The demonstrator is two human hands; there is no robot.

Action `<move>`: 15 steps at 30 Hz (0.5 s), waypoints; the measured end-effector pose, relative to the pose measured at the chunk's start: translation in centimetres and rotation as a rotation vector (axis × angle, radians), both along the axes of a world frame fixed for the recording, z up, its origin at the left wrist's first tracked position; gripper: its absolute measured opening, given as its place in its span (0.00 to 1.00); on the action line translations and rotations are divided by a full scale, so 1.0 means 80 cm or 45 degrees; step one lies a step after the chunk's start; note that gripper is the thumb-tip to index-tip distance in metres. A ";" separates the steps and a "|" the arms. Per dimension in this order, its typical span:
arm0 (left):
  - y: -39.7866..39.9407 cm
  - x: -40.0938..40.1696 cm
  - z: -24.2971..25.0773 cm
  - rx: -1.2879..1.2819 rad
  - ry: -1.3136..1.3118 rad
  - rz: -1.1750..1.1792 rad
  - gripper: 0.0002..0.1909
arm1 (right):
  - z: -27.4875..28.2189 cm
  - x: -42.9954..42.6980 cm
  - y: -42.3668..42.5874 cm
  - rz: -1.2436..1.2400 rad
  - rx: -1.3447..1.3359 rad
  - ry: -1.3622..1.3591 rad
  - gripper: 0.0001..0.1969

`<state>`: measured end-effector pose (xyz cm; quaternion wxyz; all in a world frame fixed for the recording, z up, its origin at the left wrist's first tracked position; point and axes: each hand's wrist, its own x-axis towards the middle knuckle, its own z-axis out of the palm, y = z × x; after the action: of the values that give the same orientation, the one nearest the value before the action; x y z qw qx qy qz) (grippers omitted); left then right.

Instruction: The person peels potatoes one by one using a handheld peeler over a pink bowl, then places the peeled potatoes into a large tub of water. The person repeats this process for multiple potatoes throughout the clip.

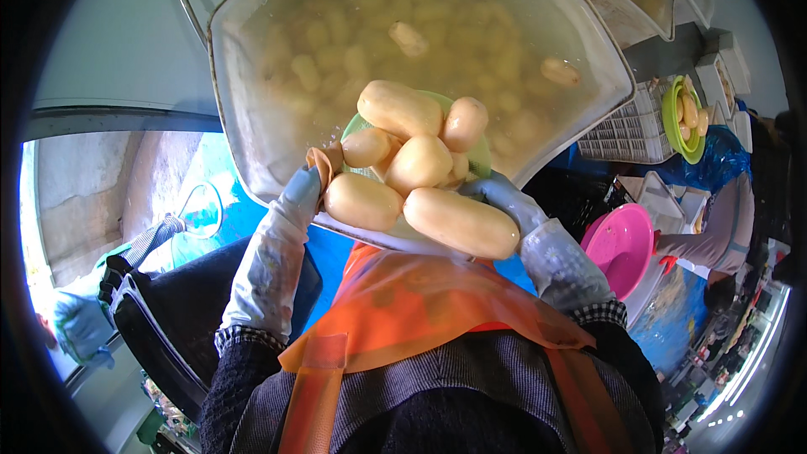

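A light green plastic mesh basket (pixel 477 162), heaped with pale, peeled root vegetables (pixel 418 164), is held before me. My left hand (pixel 301 188), in a grey-blue glove, grips its left side; a crumpled tan piece (pixel 325 167) is at those fingers. My right hand (pixel 500 194), gloved alike, holds the right side, partly hidden by a long vegetable (pixel 461 222). The basket is above the near edge of a large pale tub (pixel 234 107). In the tub's cloudy water many similar vegetables lie under the surface, and one piece (pixel 408 38) shows near the top.
A second tub (pixel 621 3) stands at the upper right. Below it are a white crate (pixel 624 129), a green bowl of vegetables (pixel 696 142) and a pink basin (pixel 624 252). Another person's red-gloved hand (pixel 667 263) is near the basin. A black container (pixel 183 302) is at my left.
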<state>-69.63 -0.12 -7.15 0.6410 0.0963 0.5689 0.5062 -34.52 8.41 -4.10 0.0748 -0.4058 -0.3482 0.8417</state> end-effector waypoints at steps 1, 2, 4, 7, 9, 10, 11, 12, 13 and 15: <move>0.002 0.000 0.001 0.015 0.006 0.006 0.23 | -0.003 0.002 -0.002 -0.015 0.008 0.002 0.17; 0.002 0.000 0.001 0.023 0.007 0.003 0.23 | -0.005 0.004 -0.004 -0.029 0.016 0.004 0.16; 0.001 -0.002 0.003 0.035 0.016 0.009 0.23 | 0.004 0.007 -0.008 0.091 0.249 -0.032 0.14; -0.005 -0.006 0.005 0.045 0.024 0.026 0.23 | -0.016 0.016 -0.017 0.116 0.385 -0.055 0.13; -0.008 -0.007 0.006 0.053 0.025 0.029 0.23 | -0.035 0.020 -0.021 0.106 0.364 -0.048 0.13; -0.009 -0.006 0.007 0.053 0.031 0.034 0.23 | -0.042 0.020 -0.019 0.118 0.335 -0.038 0.13; -0.011 -0.006 0.008 0.056 0.033 0.037 0.23 | -0.048 0.020 -0.017 0.131 0.307 -0.027 0.13; -0.013 -0.006 0.009 0.054 0.035 0.041 0.23 | -0.048 0.019 -0.016 0.146 0.273 -0.034 0.13; -0.015 -0.008 0.009 0.052 0.038 0.049 0.23 | -0.046 0.018 -0.014 0.162 0.238 -0.041 0.13; -0.020 -0.009 0.011 0.051 0.040 0.062 0.23 | -0.043 0.017 -0.015 0.197 0.310 -0.062 0.13</move>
<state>-70.32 -1.72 -6.31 0.6175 0.1030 0.5707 0.5315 -33.15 7.21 -7.52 0.0497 -0.3861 -0.4796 0.7864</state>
